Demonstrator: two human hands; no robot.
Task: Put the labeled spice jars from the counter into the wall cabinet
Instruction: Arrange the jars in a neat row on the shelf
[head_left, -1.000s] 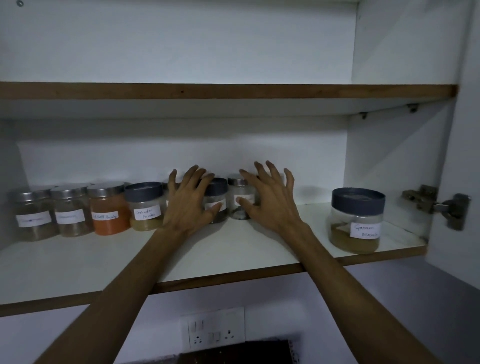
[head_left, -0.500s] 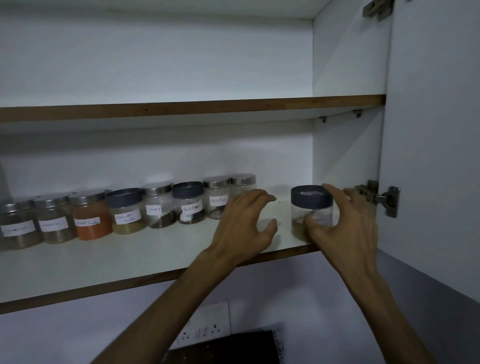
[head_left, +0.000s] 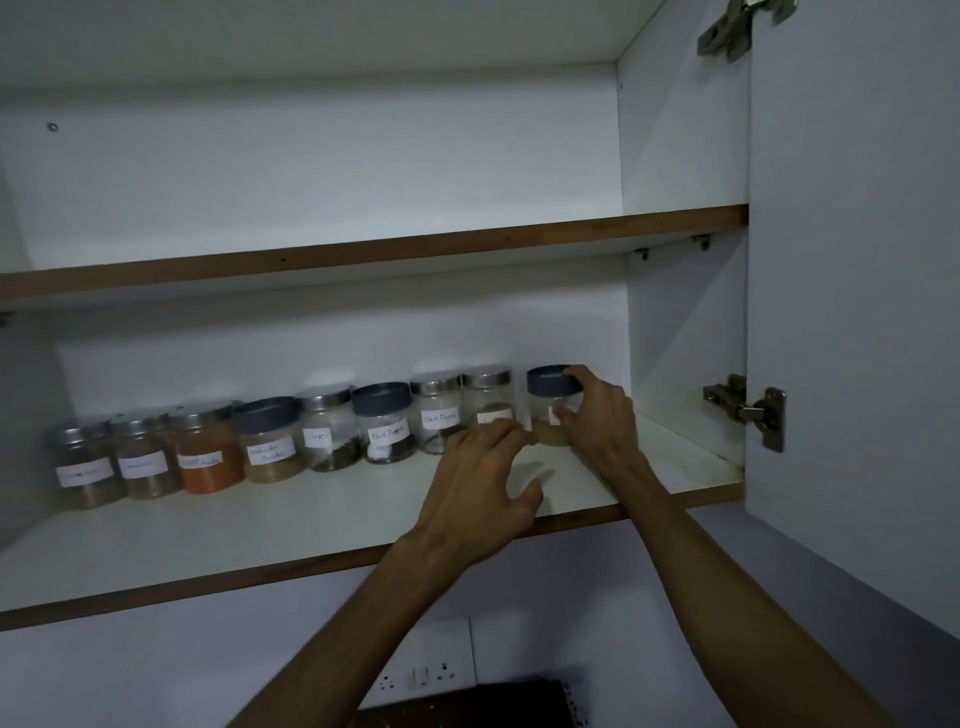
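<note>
A row of several labeled spice jars stands along the back of the lower cabinet shelf (head_left: 260, 525). At the row's right end is a dark-lidded jar (head_left: 549, 397) with pale powder. My right hand (head_left: 597, 415) is wrapped around it, fingers on lid and side. To its left stand a silver-lidded jar (head_left: 488, 397) and two black pepper jars (head_left: 439, 410) (head_left: 384, 423). My left hand (head_left: 483, 483) hovers over the shelf in front of those jars, fingers spread, holding nothing. Further left are a coriander jar (head_left: 270, 441) and an orange powder jar (head_left: 205, 452).
The upper shelf (head_left: 363, 249) holds nothing visible. The open cabinet door (head_left: 857, 260) with its hinge (head_left: 753, 410) stands at the right. A wall socket (head_left: 431, 670) and a dark object (head_left: 467, 706) lie below the cabinet.
My right hand has carried the dark-lidded jar from the shelf's front right back to the row's right end. My left hand followed to the right. The view tilted upward.
</note>
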